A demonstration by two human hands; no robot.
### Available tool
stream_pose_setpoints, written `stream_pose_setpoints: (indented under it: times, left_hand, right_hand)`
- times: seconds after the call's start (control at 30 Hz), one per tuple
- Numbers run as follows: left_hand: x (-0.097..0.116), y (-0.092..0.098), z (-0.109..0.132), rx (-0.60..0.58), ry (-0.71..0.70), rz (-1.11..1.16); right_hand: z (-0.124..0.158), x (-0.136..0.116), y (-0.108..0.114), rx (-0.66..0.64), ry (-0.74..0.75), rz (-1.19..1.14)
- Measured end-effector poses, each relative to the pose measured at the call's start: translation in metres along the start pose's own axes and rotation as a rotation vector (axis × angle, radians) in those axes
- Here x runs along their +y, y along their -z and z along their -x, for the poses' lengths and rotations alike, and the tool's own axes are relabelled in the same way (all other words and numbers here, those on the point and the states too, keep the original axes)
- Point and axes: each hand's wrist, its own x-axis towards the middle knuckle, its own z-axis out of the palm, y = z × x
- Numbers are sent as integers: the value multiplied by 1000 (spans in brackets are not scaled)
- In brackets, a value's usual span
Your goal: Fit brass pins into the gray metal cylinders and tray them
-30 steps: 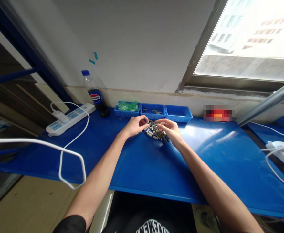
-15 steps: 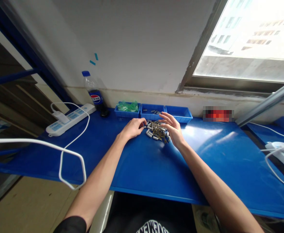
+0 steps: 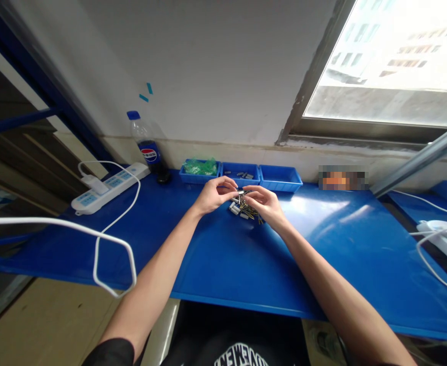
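Parts [image 3: 246, 210] well behind front edge [image 3: 246, 307]

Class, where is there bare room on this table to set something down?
Bare: the tabletop between the parts pile and near edge, and right of the right forearm. Crowded: the pile, flanked by the left hand and right hand, near the middle tray.

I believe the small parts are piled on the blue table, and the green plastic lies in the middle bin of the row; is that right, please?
Not quite: the head view shows the green plastic in the leftmost bin; the small parts are indeed piled on the blue table.
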Motion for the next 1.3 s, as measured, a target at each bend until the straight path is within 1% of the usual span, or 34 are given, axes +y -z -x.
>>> stream_pose_setpoints:
  times: [0.23, 0.4, 0.47, 0.57, 0.67, 0.77, 0.97, 1.1, 1.3]
  left_hand:
    - [2, -4, 1, -35, 33, 39]
    - [0, -5, 2, -77, 41, 8]
    - [-2, -3, 2, -97, 46, -70]
    - [-7, 0, 4, -89, 39, -286]
    - [-12, 5, 5, -107, 31, -434]
    - [-13, 8, 6, -126, 33, -486]
    - [-8, 6, 6, -122, -24, -542]
    - [-13, 4, 5, -157, -59, -558]
    - [-18, 9, 5, -110, -38, -641]
  right_hand:
    - [2, -4, 0, -30, -46, -74]
    - [0, -2, 1, -25, -57, -44]
    - [-1, 1, 2, 2, -57, -18]
    - [-2, 3, 3, 59, -45, 6]
    - [-3, 2, 5, 81, 28, -38]
    - [-3, -1, 5, 54, 68, -80]
    - [-4, 3, 4, 63, 44, -71]
    - [-5, 7, 5, 59, 39, -73]
    - [-5, 5, 4, 68, 26, -70]
